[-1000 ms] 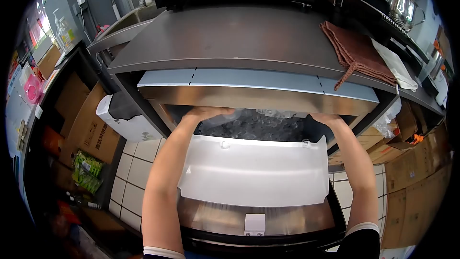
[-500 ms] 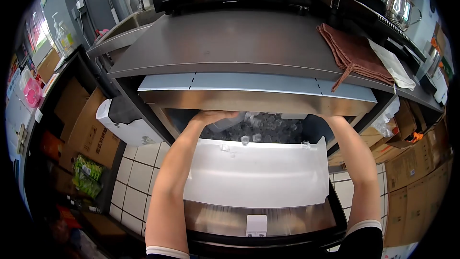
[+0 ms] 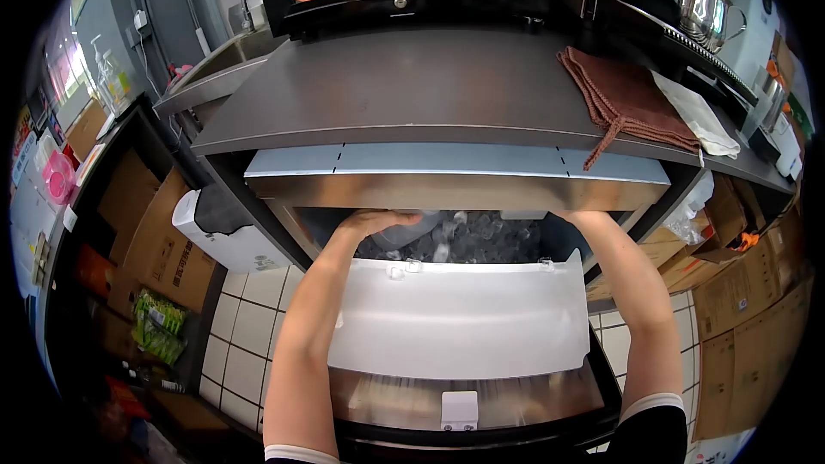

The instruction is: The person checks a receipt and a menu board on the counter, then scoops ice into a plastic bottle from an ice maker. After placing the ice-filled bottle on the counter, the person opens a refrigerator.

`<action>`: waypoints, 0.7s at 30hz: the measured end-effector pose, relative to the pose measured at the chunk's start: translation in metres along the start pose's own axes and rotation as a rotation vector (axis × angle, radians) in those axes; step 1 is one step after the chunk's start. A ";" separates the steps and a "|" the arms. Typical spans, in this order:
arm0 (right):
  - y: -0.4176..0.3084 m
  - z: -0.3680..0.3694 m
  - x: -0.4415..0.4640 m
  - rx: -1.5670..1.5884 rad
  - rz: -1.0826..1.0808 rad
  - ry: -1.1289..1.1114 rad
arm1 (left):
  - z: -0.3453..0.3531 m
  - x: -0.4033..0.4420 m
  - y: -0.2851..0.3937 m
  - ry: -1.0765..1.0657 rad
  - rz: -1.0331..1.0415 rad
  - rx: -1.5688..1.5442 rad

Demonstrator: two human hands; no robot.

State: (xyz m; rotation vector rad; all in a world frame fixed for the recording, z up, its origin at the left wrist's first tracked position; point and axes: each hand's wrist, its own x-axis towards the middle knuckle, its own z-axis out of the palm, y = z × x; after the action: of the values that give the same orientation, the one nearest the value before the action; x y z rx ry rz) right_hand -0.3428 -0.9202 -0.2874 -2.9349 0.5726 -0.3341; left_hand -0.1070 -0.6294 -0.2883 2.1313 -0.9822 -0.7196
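Note:
An ice machine stands with its white flap (image 3: 455, 318) swung down, and loose ice cubes (image 3: 494, 241) fill the bin behind it. My left hand (image 3: 378, 222) reaches into the left of the opening, its fingers pointing right along the top of a clear plastic container (image 3: 408, 232). It appears to grip this container, though the grip is partly hidden. My right hand (image 3: 577, 216) is at the opening's right side, its fingers hidden behind the steel front panel (image 3: 455, 191). A whitish edge (image 3: 524, 214) shows near it. A few cubes (image 3: 404, 268) rest on the flap's upper edge.
A brown cloth (image 3: 632, 99) and a white cloth (image 3: 698, 116) lie on the grey counter (image 3: 412, 86). A sink (image 3: 232, 60) is at the back left. Cardboard boxes (image 3: 739, 352) stand at right, and a white bin (image 3: 228, 228) at left.
The view has tilted slightly upward. Ice cubes have shifted in the bin and along the flap's edge, with one blurred cube near the middle. Both hands stay inside the opening.

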 end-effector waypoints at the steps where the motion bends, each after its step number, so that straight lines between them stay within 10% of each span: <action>1: -0.001 0.000 0.000 0.003 0.000 0.002 | -0.002 0.001 -0.001 -0.001 -0.001 0.004; 21: -0.095 0.003 -0.008 -0.070 -0.089 -0.026 | -0.037 -0.014 0.009 0.142 0.072 -0.175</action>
State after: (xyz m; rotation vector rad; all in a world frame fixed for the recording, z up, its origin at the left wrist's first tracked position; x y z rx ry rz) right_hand -0.3154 -0.8301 -0.2755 -3.0343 0.4601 -0.2906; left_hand -0.0926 -0.6099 -0.2552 1.9565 -0.8816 -0.5883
